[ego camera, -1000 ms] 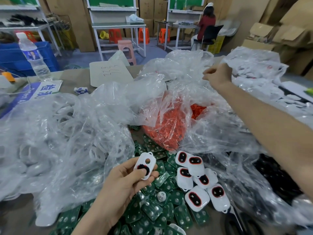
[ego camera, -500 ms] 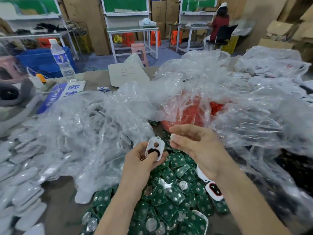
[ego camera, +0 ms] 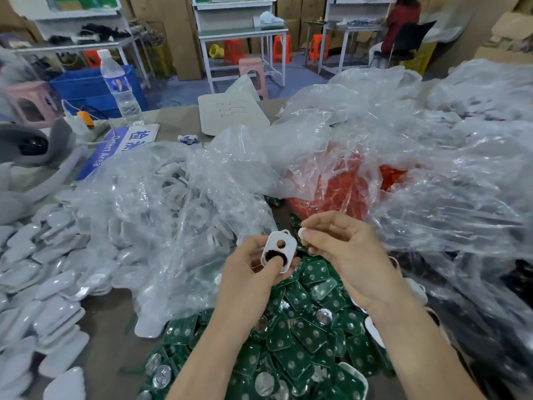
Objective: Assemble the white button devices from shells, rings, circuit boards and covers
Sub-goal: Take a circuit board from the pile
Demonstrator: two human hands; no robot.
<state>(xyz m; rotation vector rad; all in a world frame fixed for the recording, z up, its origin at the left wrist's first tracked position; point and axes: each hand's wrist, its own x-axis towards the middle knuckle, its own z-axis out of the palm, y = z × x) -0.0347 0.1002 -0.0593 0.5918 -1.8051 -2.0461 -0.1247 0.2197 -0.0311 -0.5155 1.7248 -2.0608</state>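
Note:
My left hand (ego camera: 251,272) grips a white shell (ego camera: 277,251) with a round hole near its top and a black part in its lower opening; the thumb lies over that black part. Just right of it my right hand (ego camera: 346,249) pinches a small white round button piece (ego camera: 303,233) between thumb and forefinger, a finger's width from the shell. Below both hands lies a heap of green circuit boards (ego camera: 305,339). Red rings (ego camera: 328,194) fill a clear bag behind the hands. White covers (ego camera: 43,284) are spread at the left.
Crumpled clear plastic bags (ego camera: 432,157) cover the middle and right of the table. A water bottle (ego camera: 119,88), a blue-and-white sign (ego camera: 115,151) and a white card (ego camera: 233,111) stand at the back. A person sits at a far bench (ego camera: 401,27).
My right hand came back from the far plastic bag to the shell, now pinching a small white piece. My left hand lifted the shell slightly. The camera view shifted left.

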